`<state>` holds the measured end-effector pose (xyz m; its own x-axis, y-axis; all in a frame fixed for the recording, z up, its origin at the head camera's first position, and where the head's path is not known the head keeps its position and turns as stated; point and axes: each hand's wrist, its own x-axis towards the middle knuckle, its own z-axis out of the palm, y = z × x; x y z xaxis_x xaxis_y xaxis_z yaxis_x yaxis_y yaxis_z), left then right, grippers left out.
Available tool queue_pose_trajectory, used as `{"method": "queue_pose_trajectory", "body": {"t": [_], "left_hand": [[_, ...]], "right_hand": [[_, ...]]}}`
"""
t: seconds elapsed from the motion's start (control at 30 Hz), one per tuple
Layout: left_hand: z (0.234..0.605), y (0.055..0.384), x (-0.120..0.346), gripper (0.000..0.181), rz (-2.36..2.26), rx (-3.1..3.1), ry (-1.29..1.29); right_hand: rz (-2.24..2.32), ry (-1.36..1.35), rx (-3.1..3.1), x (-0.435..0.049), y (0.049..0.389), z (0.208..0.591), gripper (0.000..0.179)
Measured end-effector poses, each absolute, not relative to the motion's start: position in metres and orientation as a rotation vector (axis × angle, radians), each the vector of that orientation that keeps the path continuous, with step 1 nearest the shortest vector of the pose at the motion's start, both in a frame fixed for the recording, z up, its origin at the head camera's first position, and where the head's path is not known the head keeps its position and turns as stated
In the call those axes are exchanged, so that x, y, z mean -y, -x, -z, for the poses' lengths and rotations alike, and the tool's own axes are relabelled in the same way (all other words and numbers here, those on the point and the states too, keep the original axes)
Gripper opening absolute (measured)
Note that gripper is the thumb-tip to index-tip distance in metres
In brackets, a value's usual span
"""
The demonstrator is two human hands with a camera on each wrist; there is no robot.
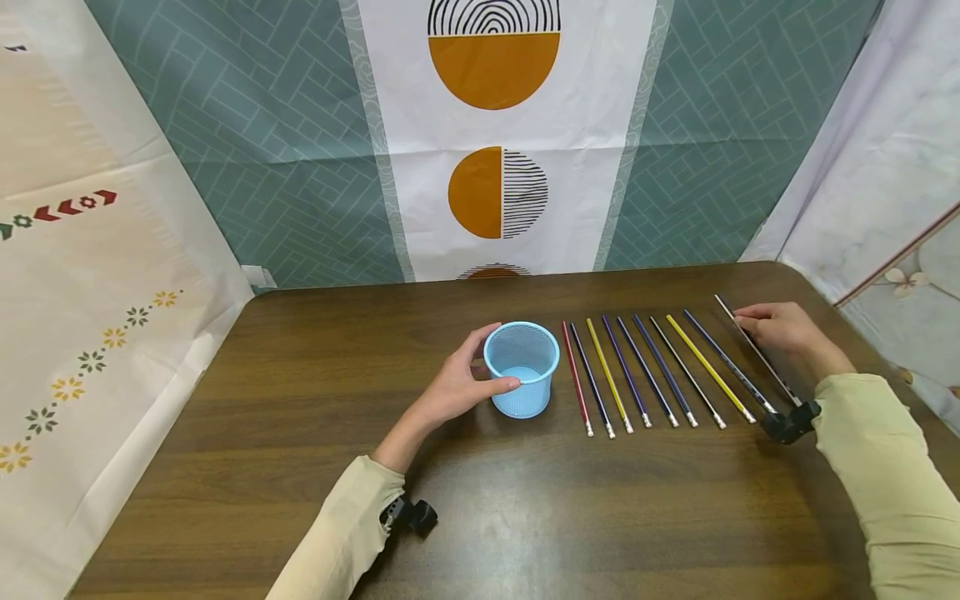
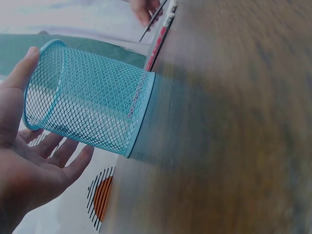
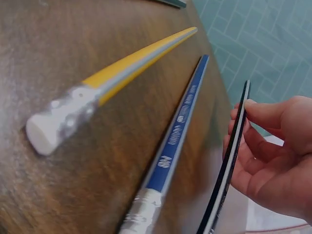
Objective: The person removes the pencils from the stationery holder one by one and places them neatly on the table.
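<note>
My left hand holds a light blue mesh pencil cup, thumb at the near side of the rim and fingers round the far side. The cup stands upright on the table; in the left wrist view its mesh wall shows between thumb and fingers. At the far right, my right hand pinches a black pencil between thumb and fingers. This pencil slants at the right end of a row of pencils. Nearest to it in the row lies a blue pencil, then a yellow pencil.
Between the cup and the right hand, several pencils lie side by side, eraser ends toward me, from a red pencil to the blue one. They rest on a brown wooden table. A patterned cloth hangs behind the table.
</note>
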<state>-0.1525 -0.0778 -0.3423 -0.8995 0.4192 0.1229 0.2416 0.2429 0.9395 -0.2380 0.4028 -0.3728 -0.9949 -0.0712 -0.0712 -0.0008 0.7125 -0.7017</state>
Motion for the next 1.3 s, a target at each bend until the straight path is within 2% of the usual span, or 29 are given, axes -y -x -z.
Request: {"method": "queue_pose_trajectory", "body": {"t": [0.83, 1.07, 1.3], "left_hand": [[0.345, 0.155, 0.077, 0.077, -1.776, -2.313, -0.631], [0.373, 0.171, 0.079, 0.083, -1.784, -2.314, -0.640], [0.378, 0.173, 0.081, 0.082, -1.782, -2.350, -0.661]], "right_hand": [[1.239, 0.005, -2.788, -0.398, 0.240, 0.386, 0.039], [1.169, 0.023, -2.841, -0.397, 0.240, 0.388, 0.035], [1.169, 0.009, -2.821, -0.396, 0.241, 0.388, 0.037]]}}
